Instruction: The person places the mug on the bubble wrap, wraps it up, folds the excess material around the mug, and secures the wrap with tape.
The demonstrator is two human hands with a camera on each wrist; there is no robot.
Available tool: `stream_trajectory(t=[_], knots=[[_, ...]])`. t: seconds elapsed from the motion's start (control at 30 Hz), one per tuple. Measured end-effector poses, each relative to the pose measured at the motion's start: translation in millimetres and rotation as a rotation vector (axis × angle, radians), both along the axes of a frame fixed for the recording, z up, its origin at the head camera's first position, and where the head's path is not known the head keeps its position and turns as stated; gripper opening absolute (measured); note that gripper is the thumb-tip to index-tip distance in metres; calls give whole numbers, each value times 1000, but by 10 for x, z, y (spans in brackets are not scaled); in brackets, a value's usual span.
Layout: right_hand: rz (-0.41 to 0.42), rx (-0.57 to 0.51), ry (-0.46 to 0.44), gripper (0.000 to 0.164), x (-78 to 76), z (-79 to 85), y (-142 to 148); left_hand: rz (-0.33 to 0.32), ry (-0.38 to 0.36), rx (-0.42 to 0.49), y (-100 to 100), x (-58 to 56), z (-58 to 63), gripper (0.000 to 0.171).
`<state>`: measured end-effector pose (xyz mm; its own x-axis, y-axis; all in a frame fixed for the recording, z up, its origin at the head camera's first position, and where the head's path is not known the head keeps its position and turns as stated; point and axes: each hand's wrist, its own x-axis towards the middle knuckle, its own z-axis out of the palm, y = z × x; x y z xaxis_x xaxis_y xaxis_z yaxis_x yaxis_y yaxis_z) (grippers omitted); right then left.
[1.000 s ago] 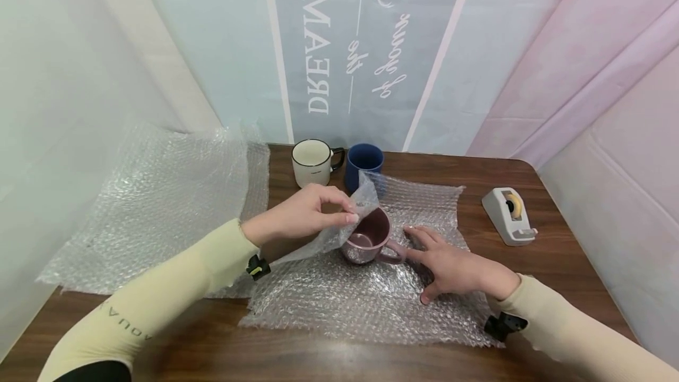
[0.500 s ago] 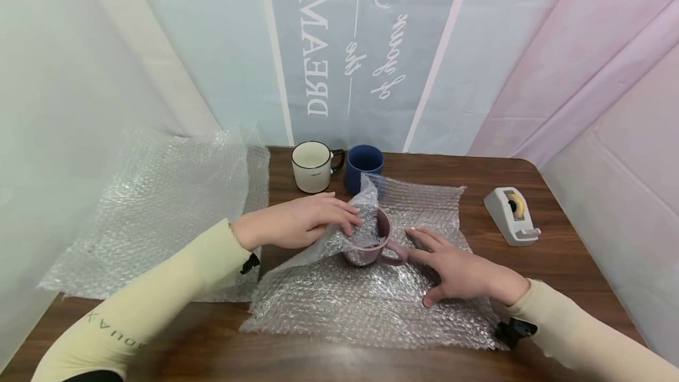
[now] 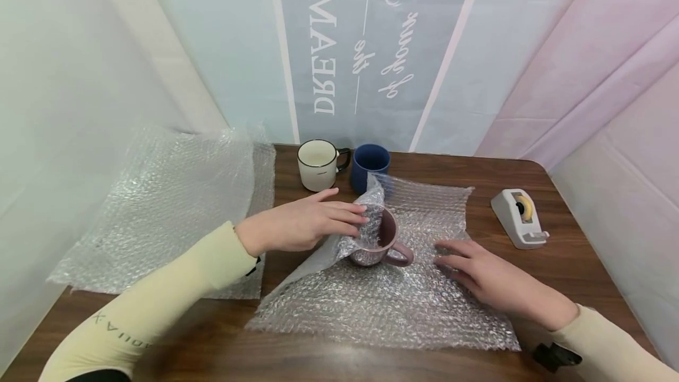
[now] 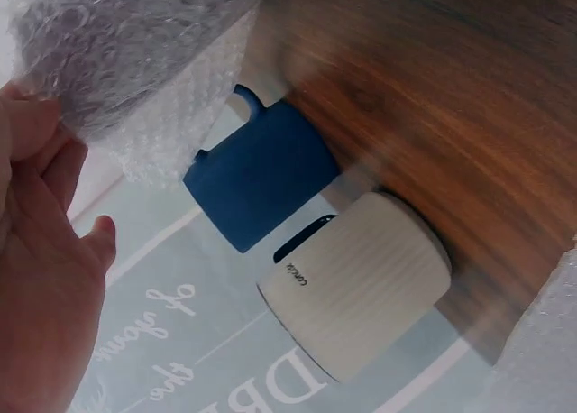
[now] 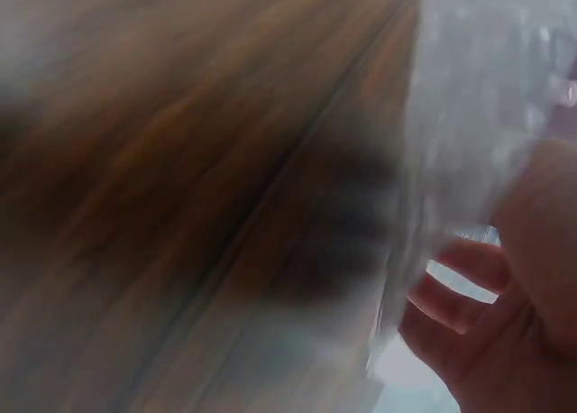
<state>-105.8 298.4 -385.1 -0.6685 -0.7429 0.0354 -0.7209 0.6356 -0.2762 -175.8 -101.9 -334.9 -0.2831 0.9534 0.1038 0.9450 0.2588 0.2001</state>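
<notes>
A mauve mug (image 3: 389, 230) stands on a sheet of bubble wrap (image 3: 366, 311), its handle pointing right. The sheet's left corner is folded up over the mug's left side and part of its mouth. My left hand (image 3: 299, 224) rests on that folded corner with its fingers extended; in the left wrist view, the hand (image 4: 45, 278) lies against the bubble wrap (image 4: 126, 61). My right hand (image 3: 490, 276) is over the sheet's right side, apart from the mug's handle, fingers loosely extended. The right wrist view is blurred, with the hand (image 5: 496, 332) beside the wrap's edge (image 5: 469, 97).
Behind the mauve mug stand a white mug (image 3: 317, 174) with a black rim and a blue mug (image 3: 366, 161). A white tape dispenser (image 3: 514, 217) sits at the right of the wooden table (image 3: 456, 167). More bubble wrap (image 3: 175, 193) lies at the left.
My left hand has folded the corner of the bubble wrap down over the mug and now presses it with extended fingers. My right hand has moved right, away from the mug's handle.
</notes>
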Motion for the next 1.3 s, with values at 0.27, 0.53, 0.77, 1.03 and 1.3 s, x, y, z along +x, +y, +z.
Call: stream_trajectory(t=[0.27, 0.53, 0.77, 1.03, 1.3], knots=[[27, 38, 125, 72, 119, -50, 362, 2, 97, 26, 7, 38, -47, 38], [-24, -210, 179, 14, 66, 59, 336, -12, 97, 50, 7, 16, -75, 42], [-88, -629, 73, 28, 15, 112, -14, -12, 102, 35, 17, 16, -49, 47], [-136, -988, -289, 32, -64, 257, -510, -24, 136, 38, 18, 13, -38, 51], [-78, -962, -398, 61, -36, 222, -812, -23, 128, 51, 9, -13, -45, 61]])
